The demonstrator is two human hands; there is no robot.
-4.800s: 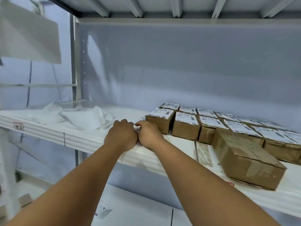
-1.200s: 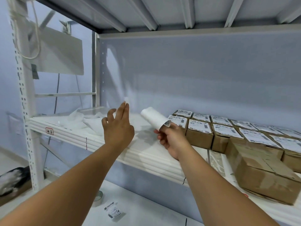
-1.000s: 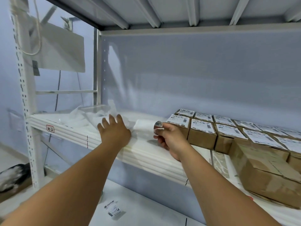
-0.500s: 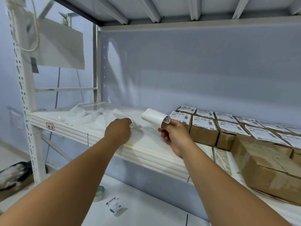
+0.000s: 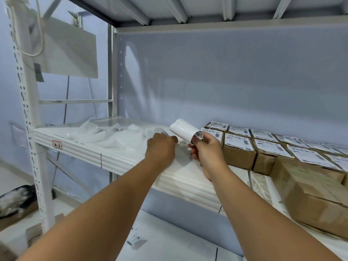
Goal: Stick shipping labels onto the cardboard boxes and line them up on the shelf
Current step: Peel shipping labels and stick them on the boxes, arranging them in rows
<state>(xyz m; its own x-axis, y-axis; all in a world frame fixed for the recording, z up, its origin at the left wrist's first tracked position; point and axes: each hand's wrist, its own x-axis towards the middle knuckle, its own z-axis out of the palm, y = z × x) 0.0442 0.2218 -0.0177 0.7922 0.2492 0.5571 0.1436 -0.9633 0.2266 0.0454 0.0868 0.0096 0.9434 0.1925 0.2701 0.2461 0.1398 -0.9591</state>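
The risk here, I'd say, is in the right hand [image 5: 205, 151]: it grips the roll of labels [image 5: 183, 129] only at its near end, fingers and thumb wrapped round it, and the rest pokes out over the shelf [image 5: 116, 161], up and away. A loose corner curls off at the thumb, and a sticky edge like that could fold onto itself or catch on the crumpled backing paper [image 5: 113, 134] heaped just to the left. The left hand [image 5: 162, 149] lies knuckles-up on that paper near the front edge. Its fingers are bent down into it, but from here I can't tell whether it pinches a sheet or only presses. If it drags the pile, the scraps could slide off the front, where one loose label [image 5: 136, 241] already lies on the lower level [image 5: 169, 242]. The roll itself is white and smooth, blank on its outer face, with print showing only at the peeling end. To the right, the labelled boxes [image 5: 238, 147] stand in close rows, touching, each with a white printed sheet flat on top. In front of them sits a big plain box [image 5: 316, 193], brown and taped, with no label that I can see.
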